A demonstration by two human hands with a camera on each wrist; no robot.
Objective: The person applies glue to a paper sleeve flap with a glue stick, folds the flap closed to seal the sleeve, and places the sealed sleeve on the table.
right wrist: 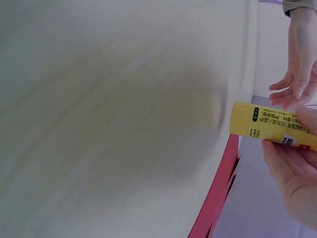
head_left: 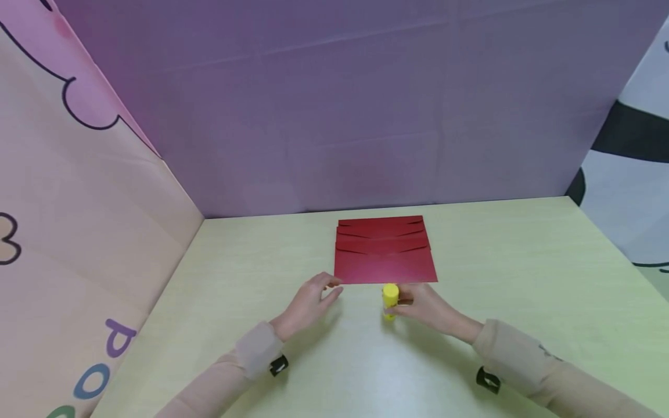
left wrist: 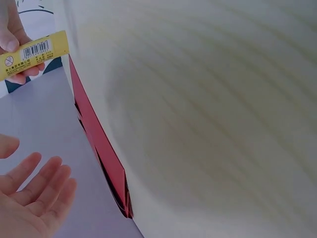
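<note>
My right hand (head_left: 425,305) holds a yellow glue stick (head_left: 390,296) upright between thumb and fingers, close to the table. In the right wrist view the glue stick (right wrist: 270,124) shows printed text, and in the left wrist view its barcode faces the camera. Several red envelopes (head_left: 385,267) lie overlapped just beyond the hands, their flap edges facing up. My left hand (head_left: 308,302) hovers by the near left corner of the envelopes, holding nothing. Its fingers (left wrist: 47,186) are spread and slightly bent in the left wrist view.
The pale wooden table (head_left: 251,267) carries the envelopes near its far edge. A purple backdrop (head_left: 324,116) rises behind it. A printed panel (head_left: 78,232) stands at the left, and a white and black one (head_left: 637,174) at the right.
</note>
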